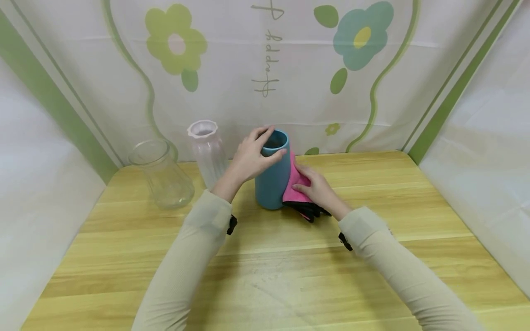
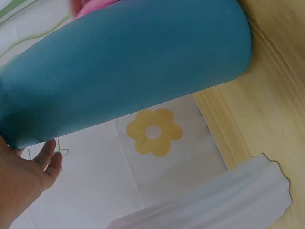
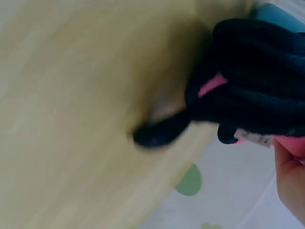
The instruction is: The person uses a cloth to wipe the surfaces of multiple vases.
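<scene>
A tall blue vase (image 1: 272,184) stands upright on the wooden table, its opening facing up. My left hand (image 1: 250,158) grips it at the rim, thumb on the near side and fingers over the far side. In the left wrist view the vase (image 2: 138,67) fills the upper part, with the hand (image 2: 21,183) at its mouth end. My right hand (image 1: 316,186) holds a folded pink cloth with black edging (image 1: 296,181) against the vase's right side. The cloth's dark folds (image 3: 257,81) hang close over the table in the right wrist view, covering most of the fingers.
Left of the blue vase stands a pale pink vase with a scalloped rim (image 1: 207,154). Farther left is a clear glass vase (image 1: 169,181). A white curtain with printed flowers (image 1: 232,69) hangs behind the wooden table (image 1: 265,285), and white sheets flank both sides.
</scene>
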`<state>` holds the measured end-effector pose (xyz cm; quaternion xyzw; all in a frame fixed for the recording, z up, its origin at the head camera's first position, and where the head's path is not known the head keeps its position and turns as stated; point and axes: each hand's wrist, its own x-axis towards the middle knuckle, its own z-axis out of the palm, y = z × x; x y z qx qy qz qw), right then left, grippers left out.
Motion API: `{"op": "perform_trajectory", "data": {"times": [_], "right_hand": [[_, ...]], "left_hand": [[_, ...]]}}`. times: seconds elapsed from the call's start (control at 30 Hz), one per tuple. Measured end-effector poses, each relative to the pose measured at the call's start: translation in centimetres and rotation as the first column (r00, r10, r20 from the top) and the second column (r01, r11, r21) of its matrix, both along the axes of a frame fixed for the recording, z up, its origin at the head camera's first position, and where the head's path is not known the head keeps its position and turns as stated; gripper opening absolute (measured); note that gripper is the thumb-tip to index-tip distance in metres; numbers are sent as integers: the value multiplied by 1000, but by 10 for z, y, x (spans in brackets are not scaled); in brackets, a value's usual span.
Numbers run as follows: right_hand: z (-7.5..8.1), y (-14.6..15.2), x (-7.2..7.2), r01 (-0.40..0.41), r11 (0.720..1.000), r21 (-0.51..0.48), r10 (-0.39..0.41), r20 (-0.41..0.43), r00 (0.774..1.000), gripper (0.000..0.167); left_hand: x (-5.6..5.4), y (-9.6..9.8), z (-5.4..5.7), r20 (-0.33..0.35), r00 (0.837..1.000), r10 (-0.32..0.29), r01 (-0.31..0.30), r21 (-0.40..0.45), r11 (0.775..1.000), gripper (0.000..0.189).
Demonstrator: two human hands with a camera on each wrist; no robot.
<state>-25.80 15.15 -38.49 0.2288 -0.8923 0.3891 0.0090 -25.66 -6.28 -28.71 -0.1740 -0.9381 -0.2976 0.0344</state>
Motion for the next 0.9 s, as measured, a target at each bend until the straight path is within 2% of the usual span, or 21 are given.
{"op": "perform_trajectory", "data": {"times": [0.17,0.43,0.63,0.9], "right_hand": [[-10,1,1,3,999,31,-5,50,999,65],[-8,1,3,26,999,28,-26,27,999,65],[3,0,4,39,999,-15,-39,7,999,66],[33,-5,3,55,993,-106,-59,-36,998,62]], "left_hand": [[0,1,1,-20,1000,4,-5,-23,1000,73],[1,1,4,-3,1000,9,-9,-27,1000,70],[0,1,8,32,999,5,-4,-26,1000,67],[-1,-2,10,60,998,-27,29,-34,999,67]]}}
